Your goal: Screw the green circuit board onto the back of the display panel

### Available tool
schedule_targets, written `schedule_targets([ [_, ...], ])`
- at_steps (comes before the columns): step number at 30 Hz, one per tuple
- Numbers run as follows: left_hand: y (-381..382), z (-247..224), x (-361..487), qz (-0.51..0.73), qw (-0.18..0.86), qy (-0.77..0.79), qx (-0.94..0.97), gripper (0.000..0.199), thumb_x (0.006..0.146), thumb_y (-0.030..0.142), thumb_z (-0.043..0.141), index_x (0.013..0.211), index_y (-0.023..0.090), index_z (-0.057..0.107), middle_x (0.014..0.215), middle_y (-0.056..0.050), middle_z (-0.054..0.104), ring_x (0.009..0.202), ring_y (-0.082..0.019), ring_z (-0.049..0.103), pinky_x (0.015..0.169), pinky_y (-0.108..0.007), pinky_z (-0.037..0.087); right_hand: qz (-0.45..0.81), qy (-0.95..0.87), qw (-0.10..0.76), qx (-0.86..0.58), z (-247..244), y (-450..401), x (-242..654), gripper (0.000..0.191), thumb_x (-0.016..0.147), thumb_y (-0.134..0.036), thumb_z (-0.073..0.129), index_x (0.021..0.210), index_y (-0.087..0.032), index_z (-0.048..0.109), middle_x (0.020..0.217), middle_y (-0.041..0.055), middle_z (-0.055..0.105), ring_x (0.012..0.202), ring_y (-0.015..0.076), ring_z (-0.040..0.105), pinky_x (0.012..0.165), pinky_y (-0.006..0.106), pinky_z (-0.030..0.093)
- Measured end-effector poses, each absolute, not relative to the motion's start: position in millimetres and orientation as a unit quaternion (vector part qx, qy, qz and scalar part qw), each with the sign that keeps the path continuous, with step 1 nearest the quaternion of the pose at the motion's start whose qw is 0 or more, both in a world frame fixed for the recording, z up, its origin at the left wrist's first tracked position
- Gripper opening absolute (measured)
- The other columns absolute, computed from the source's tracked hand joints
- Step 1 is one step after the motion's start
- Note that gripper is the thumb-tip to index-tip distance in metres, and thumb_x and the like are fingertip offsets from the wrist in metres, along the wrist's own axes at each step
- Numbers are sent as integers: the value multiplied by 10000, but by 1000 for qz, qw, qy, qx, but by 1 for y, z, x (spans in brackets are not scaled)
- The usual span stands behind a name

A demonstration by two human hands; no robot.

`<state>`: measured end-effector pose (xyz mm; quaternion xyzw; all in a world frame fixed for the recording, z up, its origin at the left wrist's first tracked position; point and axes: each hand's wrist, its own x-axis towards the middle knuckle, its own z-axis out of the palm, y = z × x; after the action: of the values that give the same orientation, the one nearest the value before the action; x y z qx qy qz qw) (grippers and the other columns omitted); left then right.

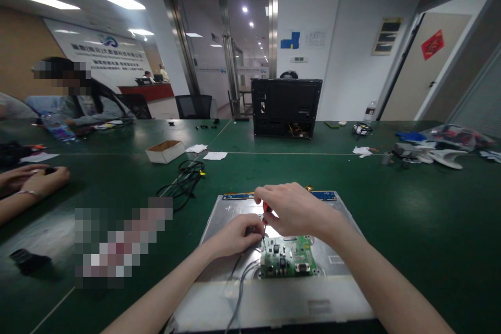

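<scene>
A silver metal panel [336,289] lies on the green table, with a green circuit board [287,258] on its middle. My right hand [293,209] is closed around a red-handled screwdriver [266,207], whose shaft points down at the board's upper left corner. Beside that corner, my left hand [242,233] has its fingers curled together; what they hold, if anything, is hidden. Grey wires [239,292] run from the board's left side to the panel's front edge. A blue strip board [324,195] lies along the panel's far edge.
Black cables [183,180] and an open cardboard box [165,152] are at the left. Another person's hands [43,182] rest farther left. A black monitor housing [287,108] stands at the back. Plastic bags [457,135] and white parts [446,158] lie at the right.
</scene>
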<state>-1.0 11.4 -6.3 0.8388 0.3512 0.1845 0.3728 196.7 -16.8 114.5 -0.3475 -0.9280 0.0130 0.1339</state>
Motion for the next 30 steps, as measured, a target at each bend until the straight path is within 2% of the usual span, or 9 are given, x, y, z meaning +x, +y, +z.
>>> schedule_targets([
  [5,9,-1,1,190,375,352,836,64,769,135,548,776,167,604,737,17,599,672,-136,536,642,-230,421,-16,-915,120,-385,116,-16,196,119,832,-255,539,928,-186,552,793,26,672,643,152,567,491,273,194],
  [8,8,-2,1,191,377,349,837,77,783,140,538,799,169,608,752,15,606,684,-137,544,653,-231,424,-12,-914,99,-393,119,-18,197,132,840,-310,548,885,-186,556,729,18,654,607,149,552,482,275,190],
  [15,13,-11,-2,188,373,346,840,71,776,156,540,811,159,602,753,4,608,697,-155,541,651,-244,418,15,-933,115,-340,118,-22,200,171,779,-215,542,942,-169,530,954,58,638,670,144,528,509,277,236],
  [26,12,-8,-1,179,367,359,840,86,759,142,539,801,159,612,745,3,611,687,-152,537,646,-244,415,11,-933,120,-339,115,-19,199,195,813,-191,520,1008,-175,514,944,50,659,701,151,559,515,276,232],
  [30,10,-3,0,177,369,359,839,80,773,144,545,807,164,614,750,4,614,699,-151,546,653,-240,421,-12,-925,115,-362,116,-18,197,137,839,-232,532,966,-181,516,861,36,675,661,151,568,494,276,197],
])
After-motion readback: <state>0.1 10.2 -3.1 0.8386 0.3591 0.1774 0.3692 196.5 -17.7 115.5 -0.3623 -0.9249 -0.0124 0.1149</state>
